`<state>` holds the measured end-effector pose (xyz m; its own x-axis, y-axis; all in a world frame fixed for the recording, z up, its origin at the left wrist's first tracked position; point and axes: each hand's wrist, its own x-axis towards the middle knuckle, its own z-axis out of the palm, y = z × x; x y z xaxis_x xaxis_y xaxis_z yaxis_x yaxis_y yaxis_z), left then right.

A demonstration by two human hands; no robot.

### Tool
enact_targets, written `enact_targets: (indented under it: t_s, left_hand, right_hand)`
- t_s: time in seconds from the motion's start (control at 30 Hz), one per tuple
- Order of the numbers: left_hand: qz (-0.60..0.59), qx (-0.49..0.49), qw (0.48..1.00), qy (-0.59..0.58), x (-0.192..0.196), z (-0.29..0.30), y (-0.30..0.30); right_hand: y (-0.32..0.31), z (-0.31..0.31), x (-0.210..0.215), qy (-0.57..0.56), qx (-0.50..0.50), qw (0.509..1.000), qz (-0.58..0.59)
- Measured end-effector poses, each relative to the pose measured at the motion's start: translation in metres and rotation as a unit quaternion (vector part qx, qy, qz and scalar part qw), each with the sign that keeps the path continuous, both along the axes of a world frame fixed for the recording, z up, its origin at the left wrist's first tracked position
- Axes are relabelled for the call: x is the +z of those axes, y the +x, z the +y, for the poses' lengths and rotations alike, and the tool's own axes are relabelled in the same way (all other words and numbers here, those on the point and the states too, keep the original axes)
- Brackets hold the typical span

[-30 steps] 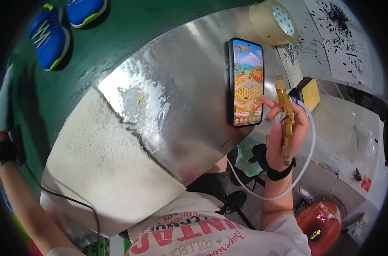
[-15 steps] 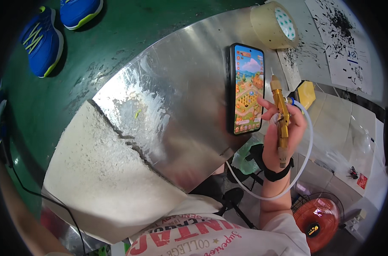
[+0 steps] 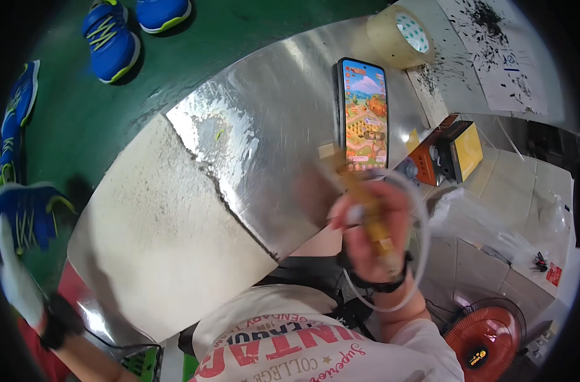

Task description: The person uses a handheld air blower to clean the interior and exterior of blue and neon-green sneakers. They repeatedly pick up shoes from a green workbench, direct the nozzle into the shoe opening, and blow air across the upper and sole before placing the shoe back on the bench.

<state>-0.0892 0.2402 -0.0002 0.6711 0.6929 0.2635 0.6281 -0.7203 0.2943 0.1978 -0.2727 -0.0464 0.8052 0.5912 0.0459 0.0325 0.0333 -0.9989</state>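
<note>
A wide, shiny silver metal tabletop is seen curving across the middle of the view, and everything else is placed against it. Its near left part is covered by a dull, pale grey sheet with a ragged edge. Beyond the tabletop's far and left edges a green floor is seen, on which several blue sports shoes with yellow-green trim are scattered. Off the tabletop's right end, low down, a red round fan is seen, and just past that end an orange and yellow box-shaped device is set. At the tabletop's far right corner a roll of tan packing tape is laid flat.

A black smartphone with a colourful lit screen is laid on the tabletop's right part, face up and untouched.

Over the tabletop's near right edge the right hand is held, blurred by motion; its fingers are wrapped around a slim yellow pen-like tool with a white cable, whose tip is pointed toward the smartphone's near end, while the cable is looped around the wrist.

Off the tabletop's near left corner the left hand is seen in a white glove, blurred; whether its fingers are spread or closed cannot be told.
</note>
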Motion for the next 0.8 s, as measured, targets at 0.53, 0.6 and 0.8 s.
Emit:
enact_targets:
  t_s: [0.53,0.6,0.8]
  left_hand:
    - [-0.371,-0.269,0.771,-0.442,0.004,-0.228,0.091]
    - [-0.335,-0.361,0.743,-0.453,0.005,-0.220,0.108]
    - [-0.294,-0.387,0.684,-0.544,0.003,-0.214,0.130]
  right_hand:
    - [-0.077,0.049,0.038,0.209,0.251,0.944,0.049]
    - [-0.080,0.071,0.041,0.333,0.306,0.891,0.033]
    - [-0.067,0.064,0.042,0.215,0.289,0.932,0.033]
